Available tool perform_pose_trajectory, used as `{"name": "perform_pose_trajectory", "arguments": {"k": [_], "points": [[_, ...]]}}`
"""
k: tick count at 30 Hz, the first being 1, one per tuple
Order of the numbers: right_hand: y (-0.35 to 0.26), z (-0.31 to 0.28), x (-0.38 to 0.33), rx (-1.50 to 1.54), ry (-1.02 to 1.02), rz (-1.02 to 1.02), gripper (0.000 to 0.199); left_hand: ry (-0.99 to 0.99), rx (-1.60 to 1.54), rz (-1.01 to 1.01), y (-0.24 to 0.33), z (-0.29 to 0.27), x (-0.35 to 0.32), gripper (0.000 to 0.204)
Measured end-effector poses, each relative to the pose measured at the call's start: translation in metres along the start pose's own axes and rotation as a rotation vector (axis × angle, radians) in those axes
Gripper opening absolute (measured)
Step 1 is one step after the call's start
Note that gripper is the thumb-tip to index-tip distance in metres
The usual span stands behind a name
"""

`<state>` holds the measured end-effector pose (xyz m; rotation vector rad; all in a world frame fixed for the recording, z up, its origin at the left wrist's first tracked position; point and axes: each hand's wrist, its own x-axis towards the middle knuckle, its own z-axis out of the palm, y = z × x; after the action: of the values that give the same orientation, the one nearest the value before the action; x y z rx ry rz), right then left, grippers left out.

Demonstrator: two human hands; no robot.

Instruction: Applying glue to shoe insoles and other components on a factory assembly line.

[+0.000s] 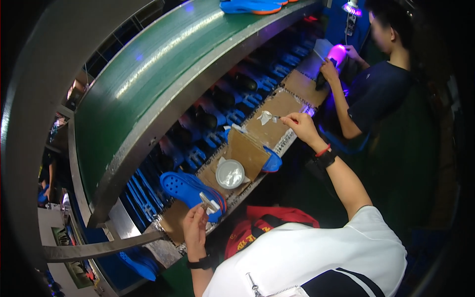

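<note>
No packages, labels, signs, screens

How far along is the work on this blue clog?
Done: blue pieces already ride the green belt. In hand: the left hand holds the blue clog at the bench edge, while the right hand holds a thin brush out over the cardboard; the round white pot sits between them. Left: more blue pieces wait on the rack under the belt.

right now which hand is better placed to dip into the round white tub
Right. The right hand already holds a thin brush by the cardboard beyond the tub; the left hand is busy gripping the blue clog.
</note>
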<state>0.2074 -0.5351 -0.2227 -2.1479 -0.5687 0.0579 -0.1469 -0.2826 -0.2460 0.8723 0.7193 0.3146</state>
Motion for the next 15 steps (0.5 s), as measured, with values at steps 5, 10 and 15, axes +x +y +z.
{"name": "perform_pose_trajectory", "arguments": {"k": [5,10,15], "points": [[-0.080,-0.059,0.007,0.214,0.121,-0.285,0.018,0.073,0.068,0.009,-0.001,0.000,-0.010,0.021],[-0.194,-0.133,0.026,0.334,0.258,-0.714,0.018,0.070,0.146,-0.025,-0.003,0.004,-0.012,0.019],[-0.304,-0.188,0.052,0.147,0.417,-0.954,0.021,0.003,0.090,0.047,0.002,0.012,-0.009,0.019]]}}
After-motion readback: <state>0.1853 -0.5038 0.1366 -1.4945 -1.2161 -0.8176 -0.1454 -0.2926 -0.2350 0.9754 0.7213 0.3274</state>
